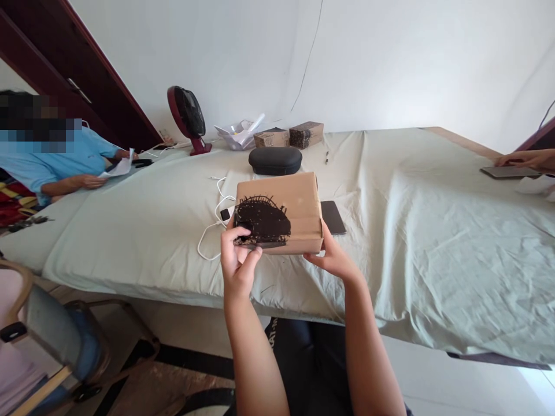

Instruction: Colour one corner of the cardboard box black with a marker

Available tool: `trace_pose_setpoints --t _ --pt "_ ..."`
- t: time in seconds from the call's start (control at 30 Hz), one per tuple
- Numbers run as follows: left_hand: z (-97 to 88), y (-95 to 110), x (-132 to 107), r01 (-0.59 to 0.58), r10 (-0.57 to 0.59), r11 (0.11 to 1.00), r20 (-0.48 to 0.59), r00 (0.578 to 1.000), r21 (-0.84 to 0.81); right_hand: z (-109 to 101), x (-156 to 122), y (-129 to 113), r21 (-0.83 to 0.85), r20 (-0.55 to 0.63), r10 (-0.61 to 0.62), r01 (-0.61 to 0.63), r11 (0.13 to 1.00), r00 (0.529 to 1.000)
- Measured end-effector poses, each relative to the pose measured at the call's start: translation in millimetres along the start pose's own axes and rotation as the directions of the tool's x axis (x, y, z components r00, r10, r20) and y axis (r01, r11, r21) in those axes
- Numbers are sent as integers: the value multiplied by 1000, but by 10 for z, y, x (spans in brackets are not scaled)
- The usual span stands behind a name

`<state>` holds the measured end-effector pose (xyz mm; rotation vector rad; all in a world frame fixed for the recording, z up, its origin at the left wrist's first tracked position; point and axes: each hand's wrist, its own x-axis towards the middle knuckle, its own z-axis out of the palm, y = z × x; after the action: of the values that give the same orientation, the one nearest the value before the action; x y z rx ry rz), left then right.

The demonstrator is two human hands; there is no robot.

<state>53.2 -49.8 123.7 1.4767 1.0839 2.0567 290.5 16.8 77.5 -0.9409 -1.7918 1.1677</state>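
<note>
A brown cardboard box (299, 211) is held up over the near side of the table between both my hands. Black scribbled ink covers the left part of the face turned toward me. My left hand (238, 260) grips the lower left corner, its thumb along the bottom edge. My right hand (332, 254) holds the lower right end, with some fingers hidden behind the box. Partly covered by the box, a dark flat tablet-like object (333, 218) lies on the cloth. A white cable (203, 240) curls at the left of the box.
A black zip case (275, 160) lies beyond the box. Farther back are two small cardboard boxes (306, 134), a clear plastic container with papers (238, 134) and a fan (187, 115). A person in blue (65, 164) holds paper at left; another person's hand (526, 159) rests on a device at right.
</note>
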Motion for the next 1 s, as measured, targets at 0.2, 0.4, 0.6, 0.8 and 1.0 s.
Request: trace_pose_setpoints --t 0.2,0.4,0.6,0.8,1.0 --pt "17 18 21 23 -24 1000 -32 999 -9 -104 -23 118 74 -46 9 -5 997 999" --pt "-124 -110 61 237 -251 963 -104 962 -129 -84 -35 125 239 -213 -57 109 965 975" --pt "-336 -201 88 256 -262 959 -37 964 -125 -42 -50 -13 171 -174 -94 124 977 980" --pt "-532 -69 -22 239 -234 971 190 954 -7 -153 -75 -13 152 -70 -175 184 971 982" --pt "-657 -44 -61 219 -188 975 366 911 -43 -282 -151 58 197 -28 -164 166 966 986"
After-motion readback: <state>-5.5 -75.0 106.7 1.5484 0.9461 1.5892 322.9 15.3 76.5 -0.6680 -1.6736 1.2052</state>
